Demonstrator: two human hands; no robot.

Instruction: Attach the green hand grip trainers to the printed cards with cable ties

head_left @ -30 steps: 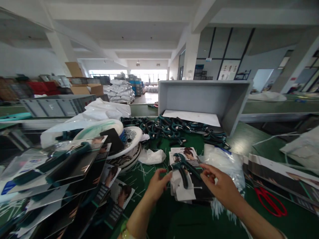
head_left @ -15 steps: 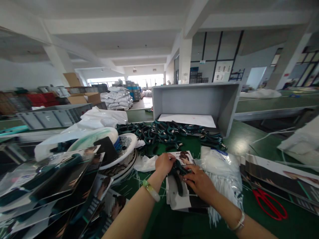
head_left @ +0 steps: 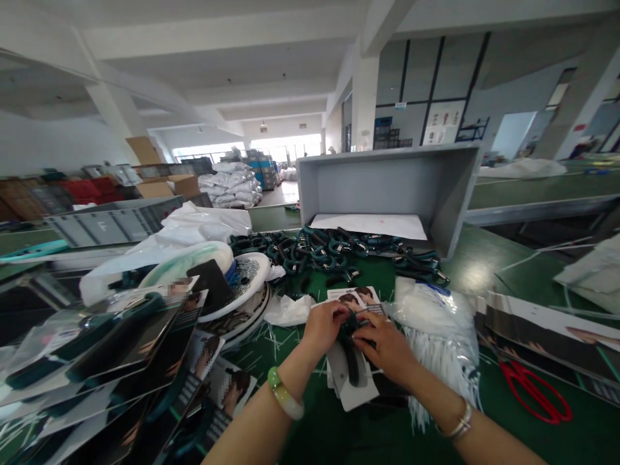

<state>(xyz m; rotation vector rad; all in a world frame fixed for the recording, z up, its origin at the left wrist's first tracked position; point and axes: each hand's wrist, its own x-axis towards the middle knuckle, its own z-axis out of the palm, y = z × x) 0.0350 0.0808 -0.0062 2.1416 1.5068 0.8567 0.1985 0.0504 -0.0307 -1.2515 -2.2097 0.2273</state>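
Note:
A plier-like tool with dark, curved handles [head_left: 349, 361] lies on a printed backing card [head_left: 361, 392] in front of me. My left hand [head_left: 325, 328] pinches the upper end of the tool, fingers closed. My right hand [head_left: 385, 345] comes from the right, thumb and fingertips together at the tool's head; a thin strip may be between them, but I cannot make it out. More printed cards [head_left: 364, 296] lie underneath. Right beside my right hand is a clear bag of white cable ties [head_left: 436, 336].
Several similar tools [head_left: 314, 248] are heaped before a grey bin lying on its side [head_left: 387, 184]. Carded tools [head_left: 130, 342] pile up at left, near a white bowl of small parts [head_left: 249, 274]. Red-handled scissors [head_left: 537, 394] and stacked cards [head_left: 557, 332] lie at right.
The top card and tool have turned slightly on the stack, exposing another card behind. My hands have come closer together at the tool's head. The view has shifted a little.

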